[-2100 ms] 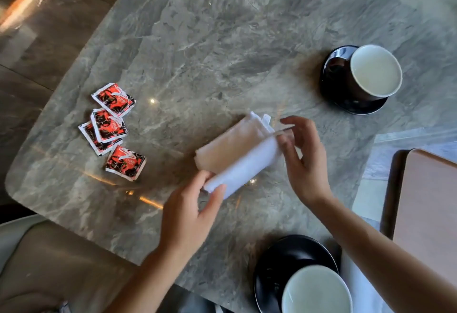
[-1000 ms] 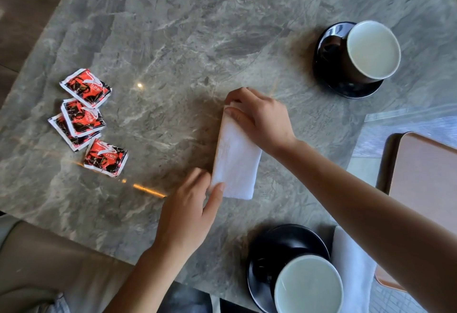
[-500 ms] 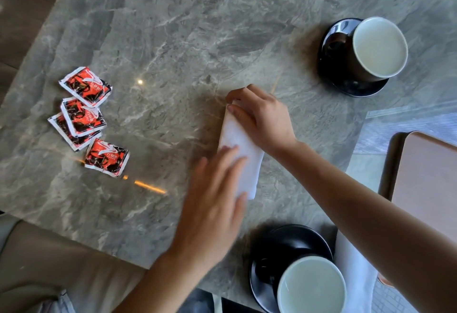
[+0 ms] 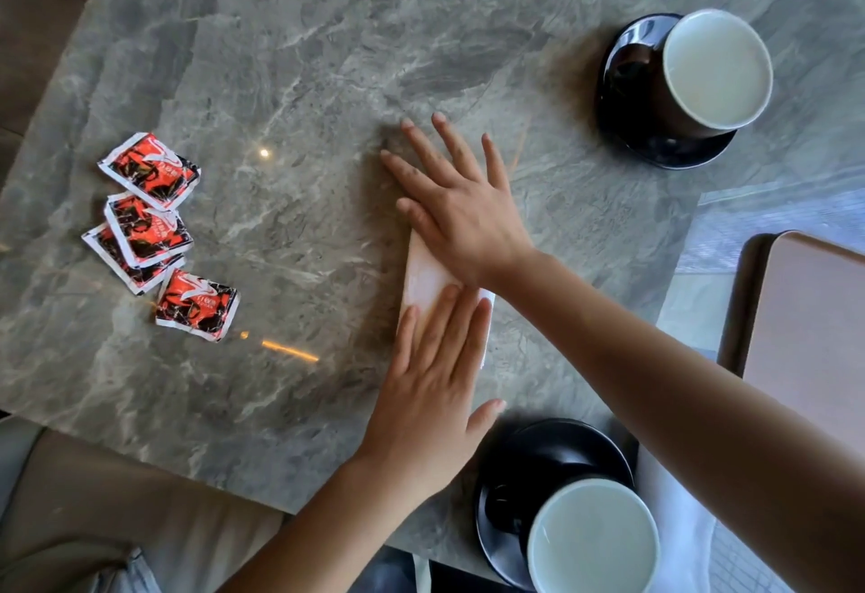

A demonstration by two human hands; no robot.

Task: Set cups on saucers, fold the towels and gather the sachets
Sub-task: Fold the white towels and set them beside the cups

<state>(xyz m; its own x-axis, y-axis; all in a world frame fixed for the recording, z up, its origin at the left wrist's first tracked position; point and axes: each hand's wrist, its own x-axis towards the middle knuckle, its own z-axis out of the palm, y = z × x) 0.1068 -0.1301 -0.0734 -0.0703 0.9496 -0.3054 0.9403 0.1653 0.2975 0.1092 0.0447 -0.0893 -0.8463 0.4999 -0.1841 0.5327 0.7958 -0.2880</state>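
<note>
In the middle of the grey marble table [image 4: 327, 54] lies a folded white towel [image 4: 428, 276], a narrow strip that runs from the far side toward the person. Both hands lie flat on it. The right hand [image 4: 461, 213] covers the far end, palm down, with the fingers spread and stretched out over the table surface past the towel. The left hand [image 4: 433, 398] presses the near end, also palm down, with the fingers straight and close together and the thumb held out to the side. Neither hand pinches anything; they only press.

On the left part of the table four red and black sachets [image 4: 157, 234] lie near each other, two of them overlapping. At the far right a dark cup [image 4: 711, 70] stands on a black saucer [image 4: 655, 150]. At the near edge a second cup [image 4: 592, 541] stands on another black saucer [image 4: 552, 447], just beside the left thumb. A second white towel [image 4: 674, 513] lies to the right of this saucer, partly hidden by the right forearm. A brown tray [image 4: 810, 325] is at the right edge.
</note>
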